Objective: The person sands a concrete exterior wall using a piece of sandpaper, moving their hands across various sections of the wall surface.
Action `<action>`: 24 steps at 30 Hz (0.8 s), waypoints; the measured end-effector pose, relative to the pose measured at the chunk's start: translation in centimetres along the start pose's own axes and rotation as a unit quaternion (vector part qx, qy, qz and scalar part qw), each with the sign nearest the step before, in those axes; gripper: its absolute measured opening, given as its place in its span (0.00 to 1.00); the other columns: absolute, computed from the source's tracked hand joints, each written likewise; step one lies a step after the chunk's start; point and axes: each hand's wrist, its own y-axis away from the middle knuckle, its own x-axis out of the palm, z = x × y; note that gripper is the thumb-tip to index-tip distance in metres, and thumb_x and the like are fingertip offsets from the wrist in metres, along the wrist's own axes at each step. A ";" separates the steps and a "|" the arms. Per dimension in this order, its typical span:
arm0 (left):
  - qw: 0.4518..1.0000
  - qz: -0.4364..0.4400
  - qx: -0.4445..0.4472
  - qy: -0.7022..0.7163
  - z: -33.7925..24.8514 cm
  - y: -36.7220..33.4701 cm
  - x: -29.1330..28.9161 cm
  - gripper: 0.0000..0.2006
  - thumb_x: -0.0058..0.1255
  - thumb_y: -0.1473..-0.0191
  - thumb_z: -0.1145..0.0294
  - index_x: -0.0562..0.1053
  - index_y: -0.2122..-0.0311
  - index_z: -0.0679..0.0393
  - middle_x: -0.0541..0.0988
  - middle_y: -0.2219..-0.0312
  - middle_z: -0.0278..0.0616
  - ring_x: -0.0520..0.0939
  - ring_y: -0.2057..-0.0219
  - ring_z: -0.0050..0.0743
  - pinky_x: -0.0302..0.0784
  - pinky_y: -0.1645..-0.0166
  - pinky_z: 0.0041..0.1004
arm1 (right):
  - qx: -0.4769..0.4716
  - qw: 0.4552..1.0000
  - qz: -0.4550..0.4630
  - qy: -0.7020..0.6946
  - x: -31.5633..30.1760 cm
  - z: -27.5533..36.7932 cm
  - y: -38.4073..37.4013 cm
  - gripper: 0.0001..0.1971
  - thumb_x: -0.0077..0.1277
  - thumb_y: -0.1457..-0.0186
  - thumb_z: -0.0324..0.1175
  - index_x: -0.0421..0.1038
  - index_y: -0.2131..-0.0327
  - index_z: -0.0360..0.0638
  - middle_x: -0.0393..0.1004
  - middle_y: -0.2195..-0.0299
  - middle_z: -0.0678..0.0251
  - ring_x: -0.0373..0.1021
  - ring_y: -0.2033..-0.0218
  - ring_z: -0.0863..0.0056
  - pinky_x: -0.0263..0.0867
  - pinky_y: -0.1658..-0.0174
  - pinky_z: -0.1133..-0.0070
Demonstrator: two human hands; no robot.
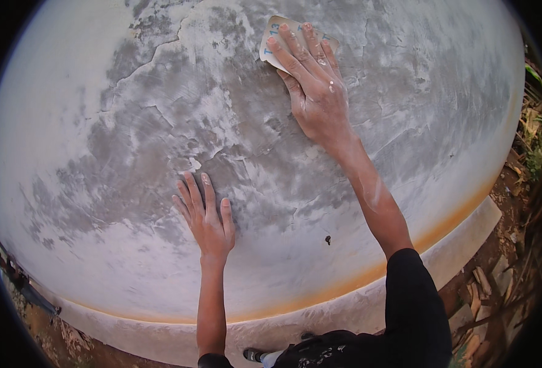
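Observation:
A pale sheet of sandpaper [273, 38] with blue print on its back lies flat on the upper part of a rough plastered wall [136, 153]. My right hand [320, 92] presses it there, its long fingers stretched over the sheet and dusted white. The thumb is partly tucked at the sheet's lower edge. Lower and to the left, my left hand [208, 224] rests on the same wall with its fingers spread and nothing in them. Grey patches, fine cracks and white dusty areas cover the plaster around both hands.
An orange-brown stain [338, 293] runs along the wall's foot, above a concrete ledge [154, 340]. A small dark spot [328, 240] marks the wall. Broken wood and debris [482, 285] lie on the ground at right. My sandalled foot [253, 354] shows at the bottom.

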 end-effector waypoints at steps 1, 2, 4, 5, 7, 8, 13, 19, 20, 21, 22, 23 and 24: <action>1.000 -0.015 0.016 -0.016 -0.2 -2.0 -0.4 0.29 0.34 0.30 0.55 0.56 0.30 0.56 0.47 0.28 0.53 0.42 0.27 0.58 0.32 0.28 0.58 | -0.001 1.000 0.011 0.009 0.0 0.2 0.1 0.32 0.55 0.44 0.28 0.64 0.36 0.64 0.62 0.33 0.77 0.52 0.30 0.65 0.48 0.28 0.59; 0.999 -0.026 0.030 -0.030 -0.4 -3.7 -0.6 0.28 0.35 0.31 0.55 0.58 0.30 0.55 0.48 0.28 0.51 0.43 0.27 0.56 0.33 0.28 0.58 | -0.001 1.000 0.025 0.019 0.1 0.6 1.3 0.32 0.55 0.44 0.28 0.64 0.36 0.64 0.62 0.33 0.78 0.52 0.30 0.65 0.48 0.28 0.59; 0.993 -0.073 0.068 -0.060 -0.7 -7.6 -1.3 0.26 0.38 0.32 0.55 0.62 0.32 0.49 0.53 0.29 0.44 0.48 0.27 0.49 0.36 0.27 0.57 | 0.000 0.998 0.051 0.036 0.4 0.9 3.8 0.32 0.54 0.43 0.29 0.63 0.35 0.65 0.62 0.33 0.78 0.52 0.30 0.66 0.48 0.28 0.60; 0.989 -0.095 0.083 -0.072 -0.9 -9.5 -1.7 0.25 0.38 0.32 0.55 0.63 0.32 0.46 0.55 0.29 0.41 0.49 0.27 0.46 0.37 0.27 0.56 | -0.004 0.997 0.061 0.043 0.5 0.9 4.9 0.32 0.54 0.43 0.29 0.63 0.35 0.66 0.62 0.33 0.78 0.52 0.30 0.66 0.47 0.28 0.60; 0.981 -0.135 0.115 -0.077 -2.0 -13.9 -2.3 0.24 0.39 0.32 0.55 0.65 0.33 0.40 0.57 0.30 0.35 0.51 0.28 0.41 0.39 0.27 0.55 | -0.022 0.996 0.063 0.064 0.2 0.5 4.4 0.32 0.54 0.43 0.30 0.63 0.35 0.67 0.61 0.33 0.78 0.52 0.29 0.67 0.46 0.27 0.61; 0.976 -0.151 0.131 -0.086 -2.4 -16.2 -3.4 0.23 0.39 0.32 0.55 0.65 0.33 0.37 0.57 0.30 0.31 0.52 0.28 0.38 0.39 0.27 0.54 | -0.032 0.996 0.051 0.064 0.3 0.6 2.2 0.32 0.54 0.43 0.31 0.63 0.35 0.68 0.61 0.33 0.78 0.52 0.29 0.68 0.46 0.27 0.61; 0.930 -0.285 0.204 -0.113 -2.4 -27.7 -5.7 0.23 0.37 0.32 0.50 0.65 0.34 0.30 0.62 0.32 0.26 0.58 0.30 0.29 0.45 0.27 0.48 | -0.100 0.995 -0.017 0.009 1.8 -0.3 -10.4 0.25 0.48 0.40 0.34 0.66 0.38 0.46 0.60 0.33 0.60 0.50 0.30 0.52 0.42 0.29 0.54; 0.926 -0.302 0.196 -0.115 -4.4 -34.2 -8.6 0.24 0.36 0.34 0.60 0.66 0.35 0.49 0.64 0.34 0.41 0.59 0.31 0.42 0.46 0.27 0.46 | -0.047 0.996 0.079 -0.003 2.5 0.5 -8.0 0.32 0.54 0.43 0.33 0.62 0.36 0.70 0.57 0.31 0.79 0.49 0.29 0.69 0.42 0.26 0.60; 0.927 -0.303 0.189 -0.112 -4.8 -33.8 -8.1 0.24 0.36 0.34 0.58 0.66 0.35 0.49 0.64 0.33 0.42 0.58 0.30 0.42 0.46 0.27 0.46 | -0.047 0.992 0.113 0.017 2.3 0.9 -5.6 0.35 0.56 0.45 0.33 0.61 0.35 0.75 0.56 0.31 0.83 0.48 0.28 0.73 0.42 0.25 0.61; 0.927 -0.308 0.189 -0.104 -5.0 -34.0 -7.6 0.24 0.36 0.34 0.58 0.66 0.35 0.49 0.64 0.34 0.41 0.58 0.30 0.42 0.46 0.27 0.46 | -0.092 0.984 0.129 0.082 1.6 1.3 -2.4 0.35 0.56 0.45 0.32 0.61 0.35 0.76 0.55 0.30 0.84 0.48 0.28 0.74 0.41 0.25 0.61; 0.923 -0.309 0.193 -0.123 -4.6 -34.1 -8.7 0.24 0.36 0.34 0.57 0.66 0.35 0.49 0.64 0.34 0.41 0.58 0.30 0.41 0.46 0.27 0.46 | -0.135 0.975 0.131 0.120 1.7 2.3 -0.6 0.36 0.56 0.46 0.32 0.61 0.35 0.78 0.54 0.30 0.85 0.47 0.28 0.75 0.41 0.25 0.62; 0.919 -0.310 0.196 -0.144 -4.2 -34.0 -9.8 0.25 0.36 0.34 0.57 0.66 0.35 0.49 0.64 0.34 0.41 0.58 0.30 0.41 0.46 0.27 0.45 | -0.144 0.975 0.136 0.100 1.8 2.7 0.2 0.36 0.56 0.46 0.32 0.60 0.35 0.78 0.54 0.30 0.85 0.47 0.28 0.75 0.40 0.25 0.62; 0.922 -0.313 0.196 -0.115 -4.1 -34.3 -7.7 0.25 0.36 0.34 0.57 0.66 0.35 0.49 0.64 0.34 0.41 0.58 0.30 0.41 0.46 0.27 0.45 | -0.155 0.967 0.167 0.117 1.5 1.1 1.7 0.36 0.56 0.46 0.32 0.60 0.35 0.79 0.54 0.30 0.86 0.47 0.28 0.76 0.40 0.25 0.61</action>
